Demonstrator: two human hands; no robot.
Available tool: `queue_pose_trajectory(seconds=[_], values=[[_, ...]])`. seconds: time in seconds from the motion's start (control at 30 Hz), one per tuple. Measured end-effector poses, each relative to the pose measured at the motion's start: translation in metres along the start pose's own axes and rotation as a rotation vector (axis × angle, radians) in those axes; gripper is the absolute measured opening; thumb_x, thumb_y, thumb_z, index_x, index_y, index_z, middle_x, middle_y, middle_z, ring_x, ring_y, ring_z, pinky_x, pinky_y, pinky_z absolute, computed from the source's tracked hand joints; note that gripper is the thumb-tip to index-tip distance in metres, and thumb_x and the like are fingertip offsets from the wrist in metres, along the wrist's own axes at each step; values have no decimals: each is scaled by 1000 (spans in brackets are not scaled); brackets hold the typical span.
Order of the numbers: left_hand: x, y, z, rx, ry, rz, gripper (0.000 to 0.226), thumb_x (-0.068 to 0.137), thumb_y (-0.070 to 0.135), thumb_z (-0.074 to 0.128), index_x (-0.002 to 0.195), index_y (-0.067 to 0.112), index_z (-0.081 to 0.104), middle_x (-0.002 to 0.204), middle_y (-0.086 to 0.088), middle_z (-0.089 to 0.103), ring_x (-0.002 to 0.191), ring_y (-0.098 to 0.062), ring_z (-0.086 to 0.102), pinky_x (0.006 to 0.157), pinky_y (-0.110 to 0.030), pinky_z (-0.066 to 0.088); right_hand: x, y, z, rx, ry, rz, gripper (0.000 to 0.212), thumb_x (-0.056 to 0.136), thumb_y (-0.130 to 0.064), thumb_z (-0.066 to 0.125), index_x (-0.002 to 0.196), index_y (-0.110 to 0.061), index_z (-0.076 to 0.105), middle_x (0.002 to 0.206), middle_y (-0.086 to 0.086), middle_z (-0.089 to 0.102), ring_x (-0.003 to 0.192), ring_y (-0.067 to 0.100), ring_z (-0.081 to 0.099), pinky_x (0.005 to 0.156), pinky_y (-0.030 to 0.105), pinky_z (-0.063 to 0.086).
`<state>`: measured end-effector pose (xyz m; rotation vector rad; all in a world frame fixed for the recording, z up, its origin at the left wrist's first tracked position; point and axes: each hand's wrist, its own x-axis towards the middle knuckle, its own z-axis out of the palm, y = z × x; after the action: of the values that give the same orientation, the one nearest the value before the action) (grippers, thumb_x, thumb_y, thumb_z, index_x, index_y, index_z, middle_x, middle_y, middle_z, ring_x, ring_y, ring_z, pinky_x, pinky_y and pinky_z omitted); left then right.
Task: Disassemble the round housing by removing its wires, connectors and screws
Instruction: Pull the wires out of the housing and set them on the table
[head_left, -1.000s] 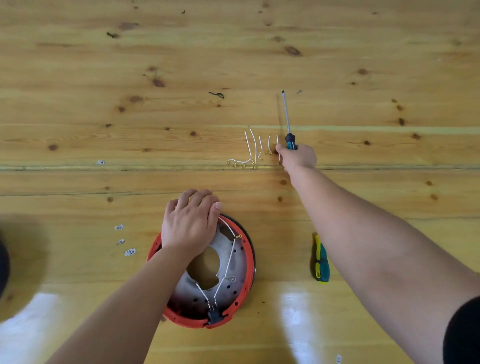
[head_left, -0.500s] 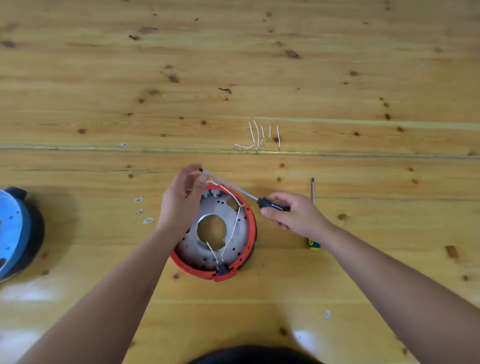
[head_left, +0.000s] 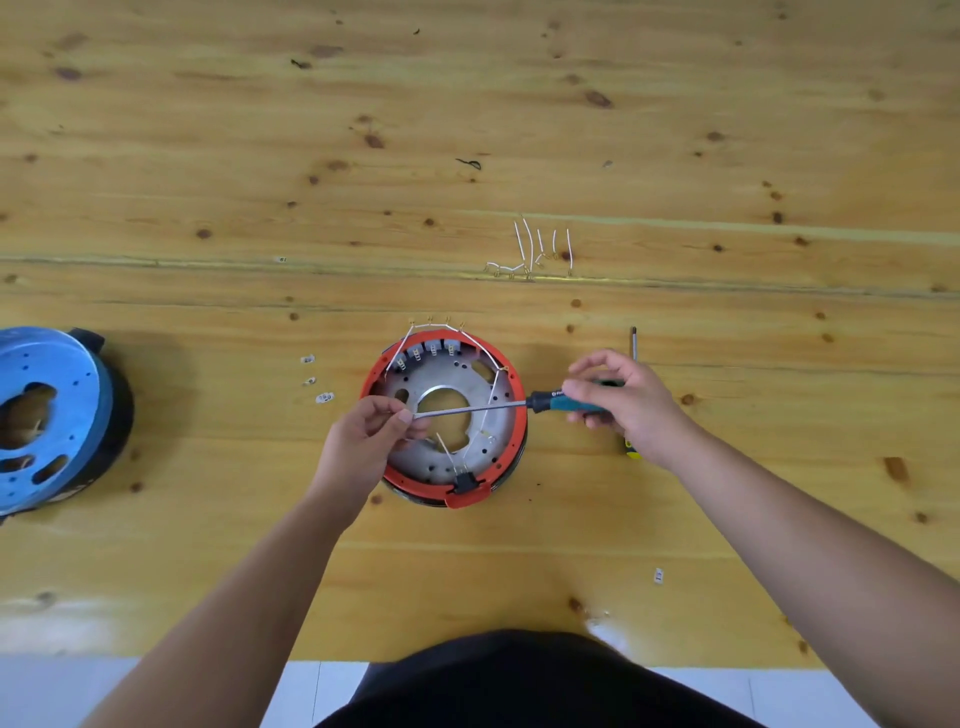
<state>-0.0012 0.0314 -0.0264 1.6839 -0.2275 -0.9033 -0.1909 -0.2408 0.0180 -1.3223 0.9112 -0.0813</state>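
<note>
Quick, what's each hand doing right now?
Left hand: fingers pinch the tip end of the screwdriver shaft.
Right hand: fingers grip the screwdriver's handle.

Housing (head_left: 447, 415) mid-table; second housing (head_left: 52, 415) far left; loose wires (head_left: 530, 254) behind.

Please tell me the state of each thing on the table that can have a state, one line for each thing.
round housing: lies flat, inside up, some white wires attached.
screwdriver: held level across the housing.
right hand: grips the handle.
left hand: pinches the shaft tip.
removed wires: loose on the table.
second screwdriver: lies unused behind the right hand.
blue housing: set aside, left.
</note>
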Motion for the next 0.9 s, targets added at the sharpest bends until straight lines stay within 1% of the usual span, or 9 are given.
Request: queue_pose_trajectory(seconds=[0.07,0.13,0.2,0.3,0.43,0.53,0.63,0.73,0.9], values=[[-6,-2,0,73,-35,17,2,101,22,65,99,21,65,100,-5,80,97,-21,77,85,-38,49,-1,3,9,253,108,14,23,88,-11,83,101,-17,66,93,10,76,63,21,72,56,22,56],[-10,-4,2,158,-65,64,13,100,20,66,92,30,65,97,1,81,91,-12,76,69,-24,54,0,7,19,438,172,11,24,90,-11,81,105,-17,63,97,11,74,65,16,68,59,22,56],[-14,-5,4,275,-83,108,17,100,22,67,91,36,63,96,10,80,82,-1,73,62,-15,51,1,8,30,402,229,20,28,93,-16,79,112,-18,58,109,15,76,73,19,67,63,27,56],[-17,-8,6,483,-82,161,10,97,32,68,98,39,61,95,24,77,88,-3,69,74,-23,50,2,9,41,297,287,29,49,94,-14,79,130,-22,46,118,19,75,87,26,73,73,37,63],[-20,-13,9,612,-78,237,17,97,34,70,100,43,57,92,38,71,83,3,67,63,-8,44,2,7,48,345,268,13,77,91,0,78,141,-36,33,122,21,63,90,37,79,76,44,65],[-20,-18,10,682,-79,252,16,97,37,70,101,43,56,89,41,68,97,8,61,82,-15,44,3,5,48,332,265,10,74,90,5,77,134,-37,34,130,24,53,90,39,78,73,43,65],[-17,-24,9,706,14,337,15,99,35,67,102,41,54,88,37,67,113,29,39,102,-24,30,5,0,42,279,267,-59,69,93,5,73,133,-35,34,122,20,54,84,37,79,70,39,65],[-9,-28,6,786,33,360,13,101,38,59,104,44,48,90,34,66,112,13,48,107,-14,13,4,-7,35,186,268,-133,67,94,3,71,132,-37,34,118,19,58,82,38,79,71,38,65],[4,-30,9,988,-25,244,19,102,54,49,114,43,58,103,25,71,126,-9,41,101,-24,9,-2,-11,35,55,214,-222,66,94,2,72,130,-40,35,125,23,53,80,38,79,71,36,65]])
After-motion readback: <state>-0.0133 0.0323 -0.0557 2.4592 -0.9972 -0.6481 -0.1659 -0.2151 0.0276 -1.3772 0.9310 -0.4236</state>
